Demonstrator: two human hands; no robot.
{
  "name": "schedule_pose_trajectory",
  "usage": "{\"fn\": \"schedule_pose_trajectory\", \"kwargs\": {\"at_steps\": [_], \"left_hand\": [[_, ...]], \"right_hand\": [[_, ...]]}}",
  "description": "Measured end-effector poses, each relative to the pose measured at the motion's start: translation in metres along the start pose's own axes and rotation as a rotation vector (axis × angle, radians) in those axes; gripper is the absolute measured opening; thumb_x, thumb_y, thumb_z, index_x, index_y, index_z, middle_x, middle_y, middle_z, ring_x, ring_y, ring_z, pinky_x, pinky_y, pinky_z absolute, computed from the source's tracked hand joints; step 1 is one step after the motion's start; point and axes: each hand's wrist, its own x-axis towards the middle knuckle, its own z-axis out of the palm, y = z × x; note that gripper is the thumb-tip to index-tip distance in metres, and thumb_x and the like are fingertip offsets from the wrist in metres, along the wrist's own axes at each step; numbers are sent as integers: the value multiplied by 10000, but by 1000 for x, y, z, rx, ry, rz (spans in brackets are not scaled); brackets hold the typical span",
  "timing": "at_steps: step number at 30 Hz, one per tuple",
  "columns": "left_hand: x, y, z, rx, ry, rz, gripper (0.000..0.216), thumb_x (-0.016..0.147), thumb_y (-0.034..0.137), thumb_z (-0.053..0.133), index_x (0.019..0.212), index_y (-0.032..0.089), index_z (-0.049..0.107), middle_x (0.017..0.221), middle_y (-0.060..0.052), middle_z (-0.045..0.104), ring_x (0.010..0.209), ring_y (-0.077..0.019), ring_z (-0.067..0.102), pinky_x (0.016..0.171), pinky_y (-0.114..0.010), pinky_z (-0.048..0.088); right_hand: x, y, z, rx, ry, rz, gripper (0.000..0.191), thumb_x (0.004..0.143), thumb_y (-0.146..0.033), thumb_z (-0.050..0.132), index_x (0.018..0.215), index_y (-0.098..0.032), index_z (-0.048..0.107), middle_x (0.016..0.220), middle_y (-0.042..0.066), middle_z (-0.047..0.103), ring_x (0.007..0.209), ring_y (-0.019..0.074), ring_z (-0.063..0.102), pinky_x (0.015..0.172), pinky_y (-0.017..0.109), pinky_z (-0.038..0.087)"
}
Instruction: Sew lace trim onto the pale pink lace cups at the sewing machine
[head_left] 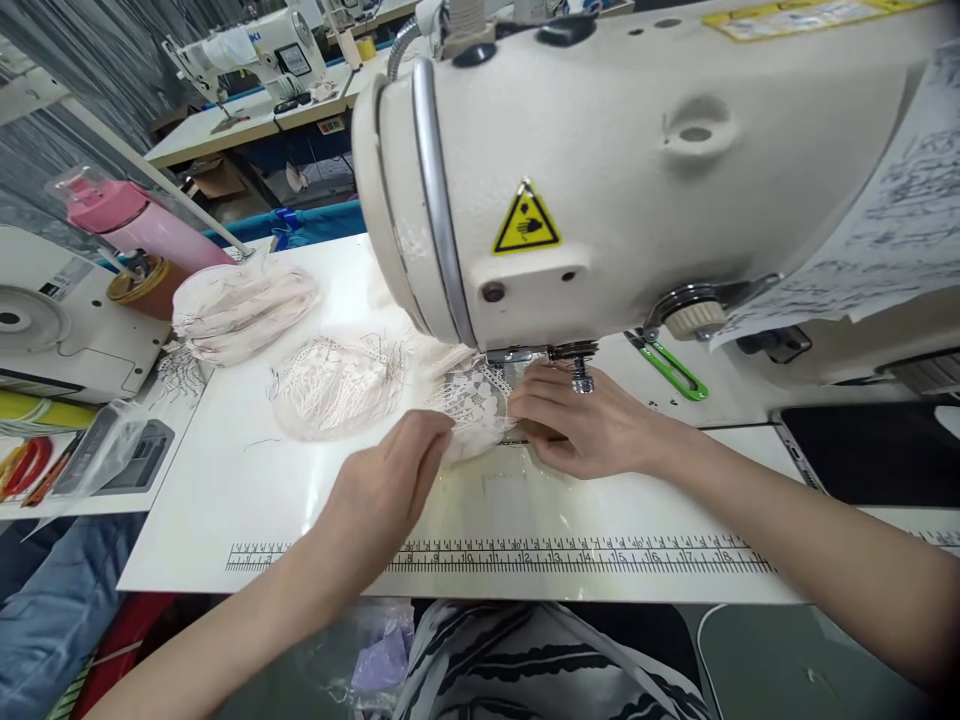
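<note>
Under the head of a cream sewing machine (637, 180) lies a piece of pale lace fabric (474, 392), partly hidden by the machine. My left hand (409, 455) pinches the near left edge of this lace, its fingers closed. On the right side of the lace, close to the presser area, my right hand (577, 415) is closed with curled fingers at the fabric's edge. Its fingertips are partly hidden. A second lace piece (341, 385), rounded with loose threads, rests on the table to the left. Behind it sits a gathered bundle of sheer fabric (244, 300).
Green thread snips (675, 370) lie right of the needle area, and a black phone (874, 455) is farther right. A printed ruler (480, 556) runs along the table's front edge. A pink bottle (139, 215) stands at left. Another sewing machine (259, 60) is behind.
</note>
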Motion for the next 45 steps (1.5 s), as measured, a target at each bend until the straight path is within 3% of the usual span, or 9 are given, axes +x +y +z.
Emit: {"fn": "schedule_pose_trajectory", "kwargs": {"at_steps": [2,6,8,11,16,19,24,39,45], "left_hand": [[15,-3,-7,-48,-95,-25,127,1024,283,422,1046,188,503,813,1,683,575,-123,634,461,-216,416],[36,-9,8,21,-220,211,160,939,326,593,1009,188,552,864,-24,678,720,-177,651,585,-268,463],[39,-12,23,124,-139,345,59,949,215,545,914,183,580,777,-13,639,670,-167,599,594,-280,436],[39,-14,43,223,35,450,216,936,69,452,794,180,572,655,11,556,565,-141,486,550,-283,359],[34,-15,50,237,168,457,234,918,26,449,807,182,586,614,28,524,542,-128,445,539,-288,332],[33,-17,49,283,210,473,234,890,6,474,830,186,609,641,29,588,576,-127,518,598,-301,416],[32,-22,51,162,186,513,189,890,73,492,966,148,648,1064,-87,730,1086,-215,668,982,-398,539],[31,-20,53,102,123,427,233,841,66,489,1023,112,626,1134,-129,726,1102,-216,689,896,-331,612],[33,-20,56,99,124,404,281,851,48,491,1094,119,614,1172,-109,717,1115,-213,683,884,-340,624]], "right_hand": [[-1,2,2,-7,15,-24,82,896,-180,517,877,-192,596,843,-1,680,848,151,559,756,314,403],[-3,5,3,-1,83,-88,84,918,-177,544,875,-209,609,912,-39,714,843,122,592,805,314,429],[-4,5,2,-4,91,-101,92,916,-175,540,892,-215,619,945,-35,720,881,132,606,818,321,438],[-3,5,-1,-29,43,-73,123,931,-189,514,936,-218,633,996,1,716,1001,166,608,823,331,446],[-1,5,-1,41,-45,-49,155,963,-195,494,1007,-213,642,1125,42,701,1106,177,608,893,350,501],[0,6,-1,127,17,-111,135,951,-154,527,1003,-194,644,1016,29,734,1056,151,649,989,359,522],[3,6,-2,141,104,-116,147,893,-125,623,1024,-188,645,917,7,753,936,129,701,1032,347,542],[4,2,-5,-26,175,-86,110,922,-127,572,977,-186,646,883,-1,763,856,130,707,759,264,562],[4,1,-7,-116,115,-36,118,967,-187,530,1003,-205,642,948,-14,768,919,102,700,788,242,520]]}}
